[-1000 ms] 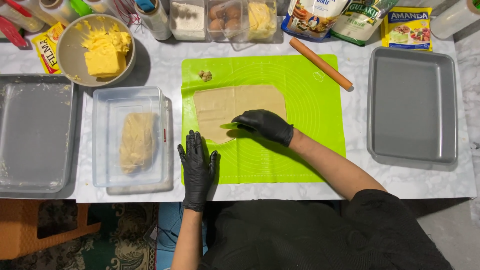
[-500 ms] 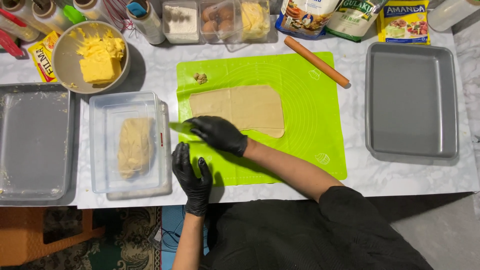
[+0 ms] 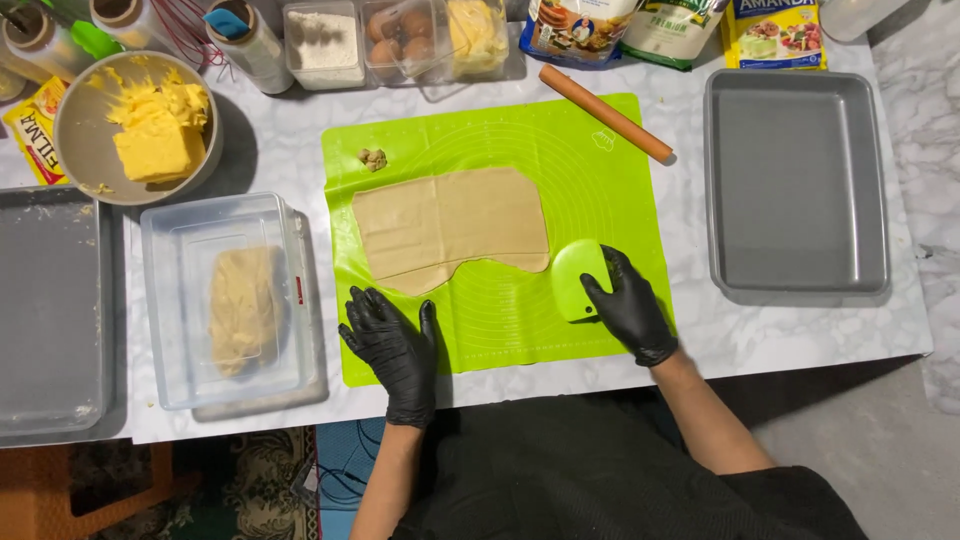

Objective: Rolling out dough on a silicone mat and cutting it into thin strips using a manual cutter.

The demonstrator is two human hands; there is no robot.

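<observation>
Right hand (image 3: pixel 627 309) in a black glove has its grip closed on a green dough scraper (image 3: pixel 581 279), sitting on the green silicone mat (image 3: pixel 500 320) just off the lower right corner of the rolled dough sheet (image 3: pixel 450 225). Left hand (image 3: pixel 393 342) is open, pressed flat on the mat below the dough's left end. Wooden rolling pin (image 3: pixel 604 112) lies above right of the dough, and the clear tub of dough (image 3: pixel 235 300) is left of the mat on the table (image 3: pixel 800 340).

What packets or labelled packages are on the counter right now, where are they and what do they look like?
Yellow packet: far left edge, beside the butter bowl, red lettering.
Blue-and-white bag: back edge, above the rolling pin.
White-and-green bag: just right of it.
Yellow-and-green packet: back right, above the grey baking pan, food pictures.
</observation>
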